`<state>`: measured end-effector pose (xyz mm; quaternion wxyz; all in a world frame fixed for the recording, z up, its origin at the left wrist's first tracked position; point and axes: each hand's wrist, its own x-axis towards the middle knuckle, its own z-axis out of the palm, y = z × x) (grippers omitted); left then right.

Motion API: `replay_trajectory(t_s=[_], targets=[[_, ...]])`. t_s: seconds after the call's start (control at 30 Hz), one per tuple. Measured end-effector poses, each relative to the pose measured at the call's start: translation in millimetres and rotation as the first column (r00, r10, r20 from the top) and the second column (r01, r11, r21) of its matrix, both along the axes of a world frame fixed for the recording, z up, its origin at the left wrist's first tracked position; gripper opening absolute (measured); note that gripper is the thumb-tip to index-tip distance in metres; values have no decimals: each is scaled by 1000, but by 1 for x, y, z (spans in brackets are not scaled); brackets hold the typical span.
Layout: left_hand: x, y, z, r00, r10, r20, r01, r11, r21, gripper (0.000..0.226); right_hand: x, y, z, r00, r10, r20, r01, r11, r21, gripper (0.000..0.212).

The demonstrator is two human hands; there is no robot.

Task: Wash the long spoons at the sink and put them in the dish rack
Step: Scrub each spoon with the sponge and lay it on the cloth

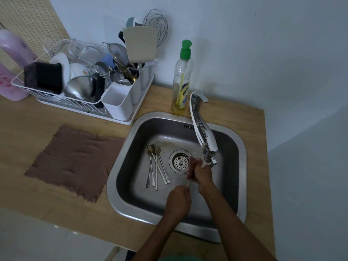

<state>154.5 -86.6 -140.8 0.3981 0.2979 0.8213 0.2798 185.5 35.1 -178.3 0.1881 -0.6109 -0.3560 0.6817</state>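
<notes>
Left hand (178, 201) is positioned over the front part of the sink (112, 185) basin, with its fingers curled round the lower handle end of one long spoon (188, 183). Right hand (203, 175) sits just behind it, directly below the outlet of the faucet (204, 137), and grasps the upper end of the same spoon. The spoon's bowl is hidden by the fingers and by blur, so only a short length of handle shows between the two hands. Both forearms enter from the front edge of the wooden counter (37, 119). The drain strainer (180, 162) is set in the basin floor just left of the right hand. A bundle of loose spoons (156, 166) lies on the basin floor left of the drain strainer, bowls toward the rear and handles fanned toward the front, overlapping one another. The dish soap bottle (182, 78), fitted with a green cap, stands upright at the rear edge of the counter, just beside the faucet base. The white dish rack (128, 121) occupies the rear left of the counter, near the rear left corner of the sink, and carries a black container (44, 77), a steel bowl (81, 87), plates and glassware. Its cutlery holder (117, 103) stands at the end nearest the sink, with cutlery upright in the rear compartments. A brown cloth (75, 161) lies flat on the counter left of the sink, in front of the rack. A whisk (158, 23) stands against the wall behind the rack.
</notes>
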Motion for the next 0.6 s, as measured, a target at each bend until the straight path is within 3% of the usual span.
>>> replay_trajectory(t_s=[0.1, 0.27, 0.3, 0.37, 0.43, 0.53, 0.6], targets=[[5, 1, 1, 1000, -14, 8, 14, 1000, -23, 32, -2, -6, -1, 995, -93, 31, 94, 996, -9, 28], [-6, -5, 2, 1000, 14, 20, -13, 1000, -25, 35, 10, 0, 6, 967, 3, -254, -33, 993, -115, 25], [-5, -5, 2, 1000, 18, 25, -17, 1000, -25, 35, 12, 2, 8, 972, 25, -234, -50, 994, -100, 23], [-2, -4, 3, 1000, 19, 13, -18, 1000, -17, 35, 10, 1, 11, 998, 53, -36, -53, 999, 8, 21], [2, -1, 3, 1000, 4, 1, -4, 1000, -13, 35, 7, -3, 8, 995, -14, 103, 4, 996, 93, 21], [3, -1, 2, 1000, -11, 4, 11, 1000, -20, 35, 7, -8, 6, 995, -97, 22, 97, 995, 8, 19], [-1, -6, 0, 1000, 6, -8, -6, 1000, -22, 35, 11, -7, 6, 994, -28, -106, 21, 997, -70, 19]])
